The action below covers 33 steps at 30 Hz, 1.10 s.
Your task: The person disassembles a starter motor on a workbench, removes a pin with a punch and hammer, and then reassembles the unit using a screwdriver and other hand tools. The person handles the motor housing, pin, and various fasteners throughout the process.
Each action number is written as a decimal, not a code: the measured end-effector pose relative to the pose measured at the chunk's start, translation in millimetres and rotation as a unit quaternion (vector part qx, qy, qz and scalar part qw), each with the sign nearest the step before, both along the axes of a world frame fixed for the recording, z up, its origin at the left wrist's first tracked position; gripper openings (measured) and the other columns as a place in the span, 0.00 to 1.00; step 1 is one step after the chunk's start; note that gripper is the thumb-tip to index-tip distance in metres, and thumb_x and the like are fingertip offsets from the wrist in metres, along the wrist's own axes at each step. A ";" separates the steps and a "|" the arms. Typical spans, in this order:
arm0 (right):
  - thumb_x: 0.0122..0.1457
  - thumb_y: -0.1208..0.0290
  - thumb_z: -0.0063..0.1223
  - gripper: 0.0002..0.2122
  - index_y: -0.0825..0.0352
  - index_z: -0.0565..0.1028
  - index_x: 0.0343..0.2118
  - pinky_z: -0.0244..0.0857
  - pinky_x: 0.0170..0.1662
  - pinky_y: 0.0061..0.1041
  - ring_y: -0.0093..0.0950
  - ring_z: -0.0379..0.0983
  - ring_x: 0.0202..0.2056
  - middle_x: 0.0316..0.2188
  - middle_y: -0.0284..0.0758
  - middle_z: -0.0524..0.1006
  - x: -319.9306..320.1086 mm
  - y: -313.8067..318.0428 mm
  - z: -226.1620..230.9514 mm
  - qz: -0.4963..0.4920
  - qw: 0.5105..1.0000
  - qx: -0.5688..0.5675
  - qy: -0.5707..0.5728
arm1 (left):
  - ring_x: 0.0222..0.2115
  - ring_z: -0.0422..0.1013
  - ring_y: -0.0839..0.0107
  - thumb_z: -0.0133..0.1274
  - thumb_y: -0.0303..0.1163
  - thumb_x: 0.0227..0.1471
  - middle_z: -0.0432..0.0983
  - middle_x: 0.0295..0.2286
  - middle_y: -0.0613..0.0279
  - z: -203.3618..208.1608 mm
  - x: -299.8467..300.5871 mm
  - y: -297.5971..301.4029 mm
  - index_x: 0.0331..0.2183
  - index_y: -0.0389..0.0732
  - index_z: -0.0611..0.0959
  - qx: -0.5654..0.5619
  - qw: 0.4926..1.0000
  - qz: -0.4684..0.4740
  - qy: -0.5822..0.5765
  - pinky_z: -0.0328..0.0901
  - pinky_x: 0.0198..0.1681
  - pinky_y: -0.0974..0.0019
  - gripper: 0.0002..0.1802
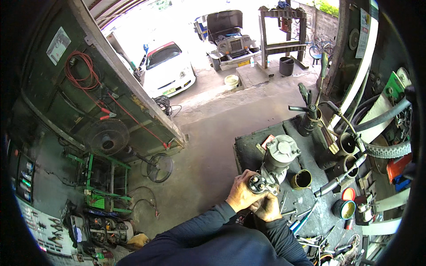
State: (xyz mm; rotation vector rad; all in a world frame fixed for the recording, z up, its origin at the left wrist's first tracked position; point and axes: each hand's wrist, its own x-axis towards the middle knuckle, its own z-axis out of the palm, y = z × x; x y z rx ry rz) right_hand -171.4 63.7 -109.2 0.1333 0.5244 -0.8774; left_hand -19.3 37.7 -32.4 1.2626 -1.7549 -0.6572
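At the far left, a pedestal fan (pixel 106 137) stands near a green wall. The left sleeve (pixel 191 228) slants up and rightward from the lower edge, and the left hand (pixel 240 195) reaches over the near edge of the workbench (pixel 249 154), its back upward. Its fingers bend around a dark round metal part (pixel 257 183). Just to the right, the right hand (pixel 269 208) sits lower, wrist bent inward, touching the left hand beneath that part; its fingers are curled, but what they grip cannot be told. Directly beyond the hands, a grey cylindrical motor (pixel 280 153) stands upright on the bench, close against the dark part. Farther right are an open can (pixel 294 181) and a round tin (pixel 339 209).
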 end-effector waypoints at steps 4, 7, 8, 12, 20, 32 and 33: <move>0.63 0.63 0.49 0.09 0.63 0.75 0.34 0.59 0.30 0.29 0.28 0.65 0.23 0.23 0.33 0.71 2.1 4.6 -10.7 0.002 0.998 -0.012 -0.061 | 0.39 0.77 0.51 0.77 0.38 0.41 0.78 0.38 0.56 3.5 0.8 2.7 0.42 0.41 0.79 0.028 0.999 0.018 0.034 0.72 0.45 0.50 0.29; 0.64 0.58 0.48 0.12 0.62 0.75 0.36 0.59 0.30 0.31 0.31 0.65 0.24 0.24 0.35 0.71 -0.1 -2.9 -10.7 0.041 0.999 -0.011 -0.020 | 0.42 0.76 0.54 0.77 0.38 0.43 0.78 0.38 0.57 2.9 6.0 -2.0 0.42 0.41 0.79 0.027 0.999 0.001 0.027 0.72 0.48 0.51 0.29; 0.64 0.58 0.48 0.12 0.62 0.75 0.37 0.59 0.30 0.30 0.30 0.65 0.24 0.24 0.34 0.71 -2.9 -6.1 -2.4 0.061 0.998 0.007 0.010 | 0.43 0.76 0.54 0.77 0.37 0.43 0.78 0.38 0.57 -0.3 6.1 -2.5 0.42 0.40 0.78 0.014 1.000 -0.006 0.026 0.72 0.48 0.52 0.28; 0.64 0.58 0.49 0.11 0.60 0.75 0.36 0.58 0.29 0.28 0.26 0.63 0.23 0.24 0.30 0.70 2.8 -8.3 14.6 0.014 0.998 0.017 0.052 | 0.41 0.76 0.54 0.76 0.36 0.43 0.77 0.38 0.57 0.1 1.5 -1.8 0.42 0.40 0.78 0.018 0.998 0.001 0.056 0.72 0.47 0.53 0.28; 0.67 0.56 0.46 0.13 0.61 0.74 0.42 0.60 0.31 0.28 0.26 0.65 0.25 0.28 0.30 0.73 -7.4 6.2 -14.6 0.033 0.999 -0.036 0.013 | 0.41 0.76 0.52 0.75 0.32 0.42 0.76 0.39 0.55 2.1 1.7 -2.2 0.43 0.41 0.78 -0.006 0.997 -0.021 0.076 0.73 0.47 0.54 0.28; 0.72 0.60 0.45 0.12 0.61 0.76 0.37 0.62 0.30 0.25 0.23 0.66 0.25 0.28 0.29 0.75 2.5 7.2 8.6 0.014 0.998 -0.038 -0.041 | 0.38 0.75 0.55 0.76 0.28 0.37 0.75 0.36 0.54 -1.2 -0.4 -2.2 0.41 0.39 0.78 0.061 0.994 -0.006 0.089 0.72 0.44 0.54 0.29; 0.72 0.61 0.45 0.12 0.62 0.77 0.43 0.66 0.33 0.25 0.24 0.70 0.28 0.32 0.31 0.78 1.3 8.2 28.5 0.025 0.999 -0.042 0.004 | 0.38 0.75 0.55 0.77 0.29 0.37 0.75 0.36 0.55 -5.7 0.7 -1.6 0.41 0.38 0.78 0.070 0.992 -0.008 0.104 0.72 0.45 0.54 0.29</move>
